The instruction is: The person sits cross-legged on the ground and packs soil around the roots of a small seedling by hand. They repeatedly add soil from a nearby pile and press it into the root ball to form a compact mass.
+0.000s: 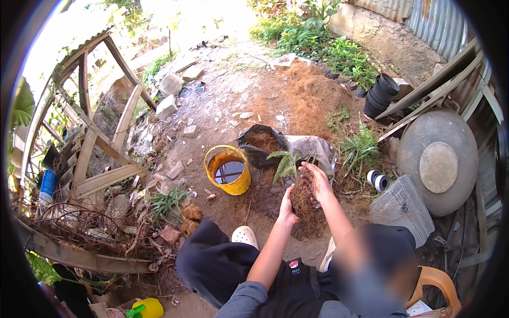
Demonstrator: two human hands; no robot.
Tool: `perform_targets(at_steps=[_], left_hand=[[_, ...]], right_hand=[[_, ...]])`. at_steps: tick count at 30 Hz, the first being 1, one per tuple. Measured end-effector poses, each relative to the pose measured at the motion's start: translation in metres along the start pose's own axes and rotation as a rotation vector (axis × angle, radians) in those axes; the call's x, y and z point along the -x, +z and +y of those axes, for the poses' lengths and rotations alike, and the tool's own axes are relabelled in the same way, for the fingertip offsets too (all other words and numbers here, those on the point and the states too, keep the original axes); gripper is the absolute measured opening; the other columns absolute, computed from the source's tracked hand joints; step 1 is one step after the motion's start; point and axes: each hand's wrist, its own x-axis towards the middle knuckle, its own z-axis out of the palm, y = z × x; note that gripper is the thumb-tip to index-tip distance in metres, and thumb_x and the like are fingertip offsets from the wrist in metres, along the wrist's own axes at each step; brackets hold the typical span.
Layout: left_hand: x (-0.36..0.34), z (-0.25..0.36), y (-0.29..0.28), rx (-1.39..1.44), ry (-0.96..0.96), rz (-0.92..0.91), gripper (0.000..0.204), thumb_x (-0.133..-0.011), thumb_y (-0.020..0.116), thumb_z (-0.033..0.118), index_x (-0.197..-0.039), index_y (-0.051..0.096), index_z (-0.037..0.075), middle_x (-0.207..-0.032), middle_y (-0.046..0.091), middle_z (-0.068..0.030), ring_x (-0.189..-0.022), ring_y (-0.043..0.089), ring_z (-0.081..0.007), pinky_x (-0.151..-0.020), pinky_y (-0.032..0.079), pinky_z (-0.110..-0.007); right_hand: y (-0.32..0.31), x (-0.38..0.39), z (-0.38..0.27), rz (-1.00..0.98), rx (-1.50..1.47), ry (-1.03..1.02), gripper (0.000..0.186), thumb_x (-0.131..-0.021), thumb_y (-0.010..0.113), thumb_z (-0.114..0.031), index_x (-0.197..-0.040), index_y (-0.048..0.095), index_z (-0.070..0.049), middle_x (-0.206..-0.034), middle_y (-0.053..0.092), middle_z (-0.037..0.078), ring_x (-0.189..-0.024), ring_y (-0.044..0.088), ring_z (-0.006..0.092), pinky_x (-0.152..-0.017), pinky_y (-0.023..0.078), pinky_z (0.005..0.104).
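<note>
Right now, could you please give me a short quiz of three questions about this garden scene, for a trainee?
1. True or false: the yellow bucket has liquid in it.
2. What do both hands hold? A) a brick B) a plant with a brown fibre clump C) a white shoe
3. Fill in: the stack of black pots stands near the corrugated ____.

Key
1. True.
2. B: the left hand and right hand grip the plant at its clump.
3. Wall.

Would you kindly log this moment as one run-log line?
left hand: cupping root ball | right hand: gripping root ball top | plant: upright, leaves up | yellow bucket: left, apart | black bag: behind, open
</note>
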Motion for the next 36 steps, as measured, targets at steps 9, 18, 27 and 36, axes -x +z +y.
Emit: perform_targets(at_steps=[9,18,27,36], left_hand=[[0.001,-0.013,0.008,-0.052,-0.08,0.001,0.03,-0.086,0.059,0.041,-0.094,0.063,0.012,-0.083,0.065,-0.005,-0.074,0.063,-0.0237,-0.07,0.053,-0.04],[0.006,-0.013,0.015,-0.025,-0.103,0.023,0.032,-0.085,0.059,0.042,-0.093,0.063,0.011,-0.083,0.065,-0.0065,-0.074,0.063,-0.0252,-0.071,0.052,-0.041],[-0.021,-0.002,-0.004,0.052,0.081,0.114,0.037,-0.09,0.05,0.041,-0.11,0.061,0.012,-0.105,0.065,-0.0058,-0.098,0.061,-0.0218,-0.087,0.05,-0.039],[-0.051,-0.004,-0.041,0.163,0.27,-0.295,0.032,-0.098,0.041,0.035,-0.115,0.056,0.012,-0.116,0.058,-0.0069,-0.108,0.054,-0.0226,-0.095,0.045,-0.037]], right_hand=[[0.009,-0.04,-0.027,-0.062,0.818,-0.378,0.023,-0.072,0.074,-0.009,-0.093,0.068,-0.002,-0.089,0.065,0.008,-0.079,0.061,0.0169,-0.076,0.048,0.0288],[0.006,-0.055,-0.026,0.025,1.049,-0.535,0.042,-0.074,0.075,-0.025,-0.106,0.06,-0.003,-0.099,0.06,0.014,-0.091,0.06,0.0242,-0.082,0.047,0.0348],[0.016,0.067,0.007,-0.055,0.968,-0.862,0.03,-0.093,0.05,-0.016,-0.116,0.059,0.001,-0.126,0.056,0.017,-0.12,0.052,0.0295,-0.101,0.04,0.04],[0.032,0.07,0.017,-0.196,1.293,-0.868,0.034,-0.089,0.05,-0.011,-0.12,0.057,0.002,-0.128,0.053,0.018,-0.121,0.048,0.0338,-0.107,0.031,0.044]])
